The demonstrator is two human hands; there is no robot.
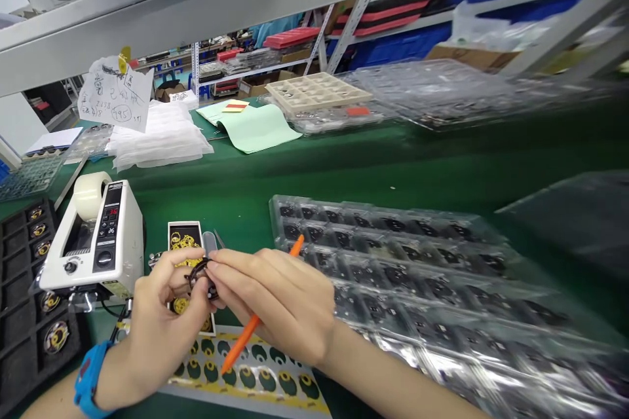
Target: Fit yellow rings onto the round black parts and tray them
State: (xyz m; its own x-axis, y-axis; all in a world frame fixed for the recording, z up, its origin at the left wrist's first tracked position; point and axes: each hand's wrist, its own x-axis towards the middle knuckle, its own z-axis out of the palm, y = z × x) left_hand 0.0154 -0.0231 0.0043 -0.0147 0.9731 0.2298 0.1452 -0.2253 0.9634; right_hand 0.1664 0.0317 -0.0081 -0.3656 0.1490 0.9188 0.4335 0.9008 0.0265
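Note:
My left hand (164, 324) pinches a small dark round part (202, 277) between thumb and fingers. From the right, my right hand (280, 304) meets it, its fingertips pressed on the part's upper edge. An orange pen-like tool (240, 344) lies slanted in my right hand. Just behind the hands stands a white box (185, 228) of yellow ring-like pieces, partly hidden. Beneath the hands is a sheet of green and yellow round stickers (246, 378). Tweezers (219, 239) lie beside the box.
A white tape dispenser (128, 229) stands at left, beside a black tray (17, 288) with round parts. Clear compartment trays (373, 262) of dark parts cover the right. Green paper (260, 127) and a beige tray (317, 91) lie further back, under a grey shelf beam (221, 3).

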